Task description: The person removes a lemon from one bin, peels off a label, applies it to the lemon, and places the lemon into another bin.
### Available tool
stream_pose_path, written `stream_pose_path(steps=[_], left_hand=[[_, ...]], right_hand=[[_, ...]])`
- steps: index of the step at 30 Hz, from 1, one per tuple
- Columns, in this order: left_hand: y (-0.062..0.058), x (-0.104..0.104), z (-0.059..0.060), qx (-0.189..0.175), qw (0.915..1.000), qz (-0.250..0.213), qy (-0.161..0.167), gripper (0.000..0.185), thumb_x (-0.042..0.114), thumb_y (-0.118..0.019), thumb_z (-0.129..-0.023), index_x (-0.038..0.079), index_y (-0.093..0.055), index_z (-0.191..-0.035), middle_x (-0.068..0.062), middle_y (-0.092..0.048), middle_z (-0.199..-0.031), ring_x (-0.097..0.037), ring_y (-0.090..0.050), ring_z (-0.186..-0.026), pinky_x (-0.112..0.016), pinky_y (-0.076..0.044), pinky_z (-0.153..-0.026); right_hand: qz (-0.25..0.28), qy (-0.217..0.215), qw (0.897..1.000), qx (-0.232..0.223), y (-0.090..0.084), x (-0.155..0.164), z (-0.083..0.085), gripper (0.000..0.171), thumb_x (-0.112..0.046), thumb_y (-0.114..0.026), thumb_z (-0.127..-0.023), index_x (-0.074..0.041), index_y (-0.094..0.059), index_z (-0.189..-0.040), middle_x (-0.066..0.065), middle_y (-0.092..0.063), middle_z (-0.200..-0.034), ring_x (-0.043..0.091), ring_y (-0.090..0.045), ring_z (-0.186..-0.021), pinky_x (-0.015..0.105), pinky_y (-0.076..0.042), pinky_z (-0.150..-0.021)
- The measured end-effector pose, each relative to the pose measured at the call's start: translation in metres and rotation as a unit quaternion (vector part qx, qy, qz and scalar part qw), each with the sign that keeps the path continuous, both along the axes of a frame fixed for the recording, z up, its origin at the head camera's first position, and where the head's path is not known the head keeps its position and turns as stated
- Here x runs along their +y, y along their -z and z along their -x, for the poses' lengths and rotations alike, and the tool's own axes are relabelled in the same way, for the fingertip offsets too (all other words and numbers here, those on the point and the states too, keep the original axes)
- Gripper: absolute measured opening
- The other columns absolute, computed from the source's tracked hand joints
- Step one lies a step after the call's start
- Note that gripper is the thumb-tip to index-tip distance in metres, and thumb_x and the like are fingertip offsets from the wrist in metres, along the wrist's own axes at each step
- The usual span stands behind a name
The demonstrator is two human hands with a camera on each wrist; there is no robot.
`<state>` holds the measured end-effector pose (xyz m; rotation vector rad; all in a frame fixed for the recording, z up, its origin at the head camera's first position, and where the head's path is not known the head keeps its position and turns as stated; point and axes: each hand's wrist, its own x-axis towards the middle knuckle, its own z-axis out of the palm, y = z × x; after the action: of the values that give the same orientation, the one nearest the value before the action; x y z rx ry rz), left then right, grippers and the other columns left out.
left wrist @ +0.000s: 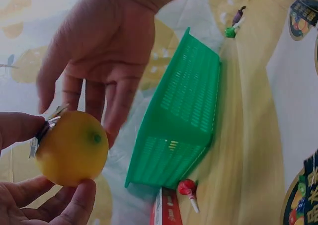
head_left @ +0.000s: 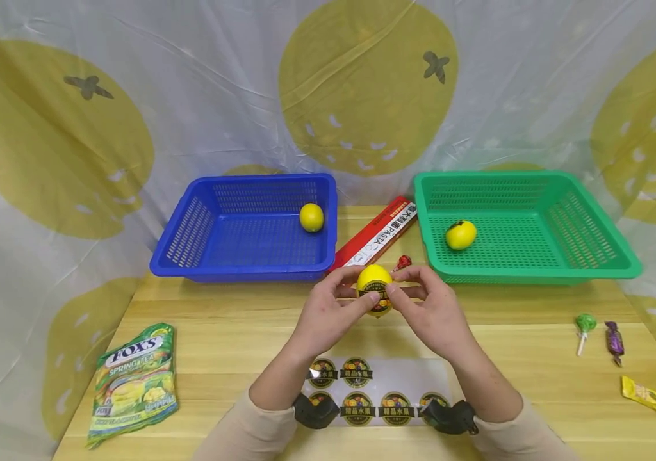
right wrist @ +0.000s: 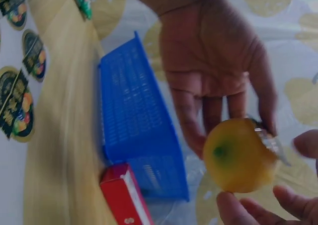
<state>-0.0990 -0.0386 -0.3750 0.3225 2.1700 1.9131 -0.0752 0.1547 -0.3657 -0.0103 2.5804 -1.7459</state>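
Yellow lemon [head_left: 373,274]: raised off the table [head_left: 230,320], directly between the left hand [head_left: 328,315] and the right hand [head_left: 434,314]; fingers of both touch it.
Left hand grip: clamped on the lemon, thumb across the dark sticker [head_left: 382,293], fingers curled behind and under the fruit.
Right hand grip: fingertips curled round the opposite side; thumb at the sticker's right edge. Whether that thumb presses firmly cannot be told.
Hand spacing: palms apart, facing each other across the fruit.
Lemon axis: appears to run away from the person, between the hands; the greenish end points back toward the wrists.
Nearer hand: neither; the lemon sits right of the left hand and left of the right hand, at the fingertips of each.
Sticker seating: faces the person; an edge stands off the peel in both wrist views. The part under the thumbs is hidden.
Sticker sheet [head_left: 414,371]: below the hands, on the person's side, between the forearms; bears several round stickers.
Blue basket [head_left: 259,273]: beyond the hands, leftward; holds one lemon.
Green basket [head_left: 535,274]: beyond the hands, rightward; holds one lemon with a dark patch on top.
Pasta box [head_left: 377,234]: beyond the hands, slanted between the baskets.
Red lollipop [head_left: 404,262]: just past the right fingers, partly hidden.
Candy bag [head_left: 134,384]: well left of the left hand.
Loose sweets: green lollipop [head_left: 586,322], purple candy [head_left: 614,339] and yellow packet [head_left: 647,396], well right of the right hand.
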Motion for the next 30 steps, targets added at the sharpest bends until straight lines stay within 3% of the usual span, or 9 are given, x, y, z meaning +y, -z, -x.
stream_pose_path(steps=[3,6,11,17,21,26,30], left_hand=[[0.003,0.001,-0.002,-0.005,0.9999,-0.010,0.003,0.048,0.020,-0.079,-0.089,0.012,-0.062,-0.134,-0.014,-0.066,-0.123,-0.023,-0.071,-0.097,-0.033,-0.061,-0.077],[0.004,0.003,-0.004,-0.010,0.9998,-0.014,0.011,0.048,0.021,-0.078,-0.090,0.013,-0.062,-0.134,-0.013,-0.066,-0.125,-0.023,-0.070,-0.099,-0.033,-0.060,-0.078],[0.005,0.003,-0.004,-0.020,0.9997,-0.008,0.010,0.048,0.022,-0.078,-0.090,0.014,-0.063,-0.135,-0.012,-0.066,-0.128,-0.024,-0.069,-0.100,-0.034,-0.060,-0.079],[0.009,0.003,-0.003,-0.042,0.9990,-0.011,0.014,0.051,0.023,-0.078,-0.090,0.014,-0.060,-0.136,-0.012,-0.062,-0.133,-0.025,-0.066,-0.104,-0.033,-0.058,-0.079],[0.012,0.003,-0.001,-0.040,0.9987,-0.025,0.018,0.050,0.020,-0.077,-0.090,0.013,-0.058,-0.137,-0.012,-0.062,-0.133,-0.024,-0.067,-0.105,-0.032,-0.058,-0.080],[0.015,0.002,0.001,-0.024,0.9991,-0.032,0.014,0.050,0.019,-0.075,-0.091,0.011,-0.054,-0.136,-0.014,-0.063,-0.129,-0.024,-0.065,-0.103,-0.032,-0.057,-0.079],[0.018,0.002,0.002,-0.002,0.9999,-0.011,0.008,0.060,0.030,-0.075,-0.092,0.013,-0.051,-0.144,-0.012,-0.062,-0.132,-0.024,-0.061,-0.100,-0.032,-0.058,-0.074]], right_hand=[[0.011,-0.020,1.000,-0.019,0.008,-0.004,0.004,0.043,-0.035,-0.062,-0.103,-0.009,-0.052,-0.136,0.020,-0.066,-0.126,0.027,-0.076,-0.094,0.038,-0.064,-0.077],[0.005,-0.038,0.999,-0.038,0.017,-0.006,0.006,0.047,-0.041,-0.056,-0.105,-0.009,-0.054,-0.139,0.023,-0.069,-0.116,0.025,-0.076,-0.079,0.036,-0.064,-0.068],[-0.006,-0.014,1.000,-0.002,0.031,-0.010,0.007,0.041,-0.039,-0.051,-0.107,-0.004,-0.069,-0.120,0.019,-0.073,-0.098,0.017,-0.071,-0.067,0.032,-0.062,-0.060],[-0.011,0.046,0.998,0.041,0.038,-0.012,0.007,0.049,-0.037,-0.044,-0.110,0.000,-0.074,-0.099,0.016,-0.069,-0.074,0.020,-0.065,-0.053,0.037,-0.058,-0.052],[0.019,0.054,0.998,0.033,0.039,-0.009,0.009,0.053,-0.037,-0.037,-0.112,0.002,-0.073,-0.108,0.020,-0.070,-0.082,0.019,-0.067,-0.057,0.040,-0.061,-0.055],[0.050,0.004,0.999,0.015,0.042,-0.009,0.012,0.044,-0.034,-0.042,-0.111,0.001,-0.067,-0.117,0.023,-0.069,-0.104,0.017,-0.071,-0.076,0.035,-0.063,-0.064],[0.064,-0.022,0.998,-0.001,0.044,-0.014,0.013,0.035,-0.032,-0.049,-0.109,-0.001,-0.063,-0.118,0.023,-0.069,-0.106,0.021,-0.072,-0.082,0.033,-0.063,-0.066]])
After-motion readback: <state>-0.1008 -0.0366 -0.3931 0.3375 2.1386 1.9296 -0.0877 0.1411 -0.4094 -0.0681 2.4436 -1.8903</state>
